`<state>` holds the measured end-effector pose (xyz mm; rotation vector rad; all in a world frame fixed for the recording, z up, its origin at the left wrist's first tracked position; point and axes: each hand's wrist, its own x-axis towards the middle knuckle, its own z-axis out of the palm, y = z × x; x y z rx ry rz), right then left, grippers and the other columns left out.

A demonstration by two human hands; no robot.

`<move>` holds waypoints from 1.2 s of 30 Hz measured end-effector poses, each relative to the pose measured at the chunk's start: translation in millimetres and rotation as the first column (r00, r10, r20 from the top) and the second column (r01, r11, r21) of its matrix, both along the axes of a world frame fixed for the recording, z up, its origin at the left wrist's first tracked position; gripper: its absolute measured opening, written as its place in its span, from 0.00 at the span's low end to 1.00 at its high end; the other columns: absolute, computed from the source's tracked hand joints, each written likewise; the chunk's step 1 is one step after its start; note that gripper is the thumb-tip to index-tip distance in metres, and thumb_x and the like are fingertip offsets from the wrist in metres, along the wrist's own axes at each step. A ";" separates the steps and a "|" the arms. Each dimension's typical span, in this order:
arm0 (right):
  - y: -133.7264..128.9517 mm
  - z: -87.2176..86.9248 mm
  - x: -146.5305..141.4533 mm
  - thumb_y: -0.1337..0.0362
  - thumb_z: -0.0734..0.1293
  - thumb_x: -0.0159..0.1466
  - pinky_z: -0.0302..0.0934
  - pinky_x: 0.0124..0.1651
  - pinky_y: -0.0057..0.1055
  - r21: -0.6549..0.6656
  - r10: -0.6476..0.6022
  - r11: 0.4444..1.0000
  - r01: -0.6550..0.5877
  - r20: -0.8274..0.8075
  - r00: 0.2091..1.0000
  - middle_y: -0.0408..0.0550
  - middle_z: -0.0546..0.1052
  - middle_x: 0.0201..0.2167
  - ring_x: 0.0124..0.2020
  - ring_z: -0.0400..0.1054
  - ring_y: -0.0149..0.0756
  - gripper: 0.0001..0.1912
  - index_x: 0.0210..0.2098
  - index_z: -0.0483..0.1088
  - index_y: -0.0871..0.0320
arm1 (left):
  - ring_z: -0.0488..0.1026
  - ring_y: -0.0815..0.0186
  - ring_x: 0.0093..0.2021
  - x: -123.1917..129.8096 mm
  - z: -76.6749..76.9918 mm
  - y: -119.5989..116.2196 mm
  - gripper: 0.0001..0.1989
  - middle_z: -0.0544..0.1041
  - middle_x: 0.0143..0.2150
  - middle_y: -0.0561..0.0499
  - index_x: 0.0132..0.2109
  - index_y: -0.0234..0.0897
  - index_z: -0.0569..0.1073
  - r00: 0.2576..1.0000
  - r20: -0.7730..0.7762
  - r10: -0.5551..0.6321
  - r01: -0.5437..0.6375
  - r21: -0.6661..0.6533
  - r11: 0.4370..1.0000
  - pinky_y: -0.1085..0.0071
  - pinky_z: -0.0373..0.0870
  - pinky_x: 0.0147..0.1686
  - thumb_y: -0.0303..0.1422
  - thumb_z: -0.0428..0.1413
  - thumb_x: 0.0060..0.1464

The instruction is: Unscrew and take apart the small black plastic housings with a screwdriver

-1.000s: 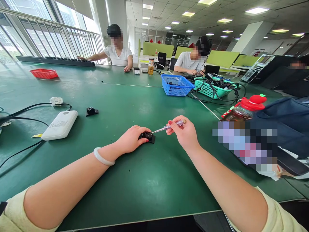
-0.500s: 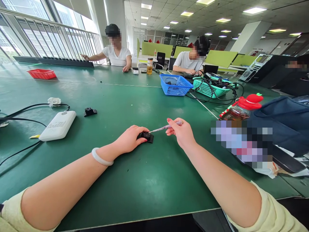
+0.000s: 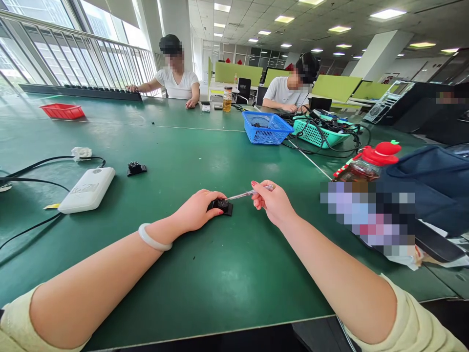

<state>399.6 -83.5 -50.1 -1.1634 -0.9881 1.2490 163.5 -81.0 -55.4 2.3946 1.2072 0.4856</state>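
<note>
The left grip curls round the small black part on the counter; the right grip pinches a slim screwdriver by its handle. The part looks light and stiff, best held by its sides.

Observed on the green bench: white device with black cable, left; red tray beyond; blue basket beside turquoise basket; red-lidded bottle near dark bag, right.

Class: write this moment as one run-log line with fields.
left hand: grips small black part on green table | right hand: holds screwdriver, tip at that part | further left: second black part, white device
</note>
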 end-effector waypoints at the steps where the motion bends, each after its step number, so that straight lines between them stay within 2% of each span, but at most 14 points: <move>1: 0.7 0.3 0.8 0.47 0.81 0.41 0.58 0.16 0.22 -0.021 0.015 1.000 -0.015 -0.024 1.000 0.39 0.72 0.15 0.15 0.64 0.25 0.27 0.22 0.65 0.57 | 0.70 0.53 0.52 0.0 0.1 0.0 0.18 0.77 0.50 0.47 0.55 0.44 0.72 1.000 0.001 -0.001 0.001 0.000 1.000 0.55 0.68 0.53 0.42 0.52 0.60; 6: 1.9 2.0 6.1 0.51 0.82 0.42 0.60 0.19 0.21 -0.042 0.107 0.993 -0.110 -0.056 0.993 0.40 0.74 0.18 0.18 0.66 0.25 0.24 0.24 0.69 0.58 | 0.70 0.52 0.52 0.3 0.6 -0.4 0.18 0.77 0.50 0.46 0.55 0.43 0.72 1.000 0.006 -0.005 0.005 0.004 1.000 0.54 0.68 0.53 0.42 0.51 0.60; 9: 1.9 2.3 7.6 0.53 0.81 0.45 0.63 0.20 0.21 -0.051 0.104 0.993 -0.108 -0.074 0.992 0.41 0.75 0.21 0.19 0.68 0.26 0.22 0.29 0.71 0.58 | 0.70 0.52 0.52 0.5 0.4 -0.6 0.18 0.77 0.49 0.46 0.55 0.43 0.72 1.000 0.003 -0.001 0.001 0.003 1.000 0.54 0.68 0.53 0.42 0.51 0.60; 13: 1.0 3.6 6.2 0.52 0.76 0.56 0.66 0.21 0.22 -0.082 0.081 0.993 -0.088 -0.085 0.993 0.44 0.78 0.25 0.20 0.70 0.27 0.17 0.35 0.73 0.58 | 0.70 0.52 0.52 0.6 0.9 -0.9 0.18 0.77 0.49 0.46 0.55 0.43 0.72 1.000 -0.001 -0.005 0.005 0.002 1.000 0.54 0.68 0.53 0.41 0.51 0.60; 16: 0.1 4.2 4.1 0.51 0.72 0.61 0.66 0.20 0.23 -0.090 0.071 0.993 -0.079 -0.083 0.994 0.46 0.78 0.24 0.19 0.70 0.28 0.16 0.35 0.73 0.59 | 0.70 0.52 0.51 0.6 1.9 -1.4 0.18 0.77 0.50 0.46 0.55 0.42 0.71 1.000 -0.002 -0.009 0.009 -0.001 1.000 0.54 0.68 0.53 0.41 0.51 0.61; 22: 0.5 2.4 2.4 0.53 0.72 0.62 0.61 0.17 0.23 -0.117 0.034 0.992 -0.042 -0.070 0.997 0.43 0.74 0.18 0.16 0.66 0.28 0.15 0.31 0.71 0.59 | 0.69 0.52 0.52 0.7 2.1 -2.0 0.19 0.77 0.50 0.46 0.56 0.43 0.71 1.000 -0.004 -0.004 0.004 -0.013 1.000 0.54 0.67 0.53 0.41 0.51 0.61; 26: 1.9 2.8 3.2 0.51 0.73 0.60 0.61 0.17 0.23 -0.141 0.025 0.989 -0.033 -0.057 0.998 0.44 0.74 0.18 0.16 0.66 0.28 0.17 0.31 0.71 0.59 | 0.70 0.52 0.51 1.0 2.3 -1.8 0.19 0.77 0.50 0.46 0.57 0.43 0.71 1.000 -0.002 -0.005 0.005 -0.008 1.000 0.54 0.68 0.52 0.42 0.51 0.61; 32: 3.5 3.9 6.8 0.52 0.72 0.61 0.59 0.16 0.23 -0.100 -0.037 0.995 0.027 -0.097 0.995 0.43 0.73 0.18 0.16 0.65 0.27 0.16 0.29 0.72 0.59 | 0.70 0.53 0.51 1.2 3.0 -1.3 0.19 0.77 0.49 0.46 0.55 0.43 0.72 1.000 -0.001 -0.017 0.017 0.011 1.000 0.55 0.68 0.53 0.42 0.50 0.61; 36: 4.5 2.2 7.8 0.52 0.73 0.60 0.59 0.17 0.24 -0.108 -0.019 0.994 0.007 -0.107 0.994 0.43 0.73 0.19 0.17 0.65 0.27 0.15 0.30 0.72 0.58 | 0.71 0.52 0.51 0.5 1.5 -0.3 0.19 0.77 0.49 0.46 0.55 0.43 0.72 1.000 0.005 -0.017 0.017 0.017 1.000 0.54 0.68 0.53 0.43 0.51 0.61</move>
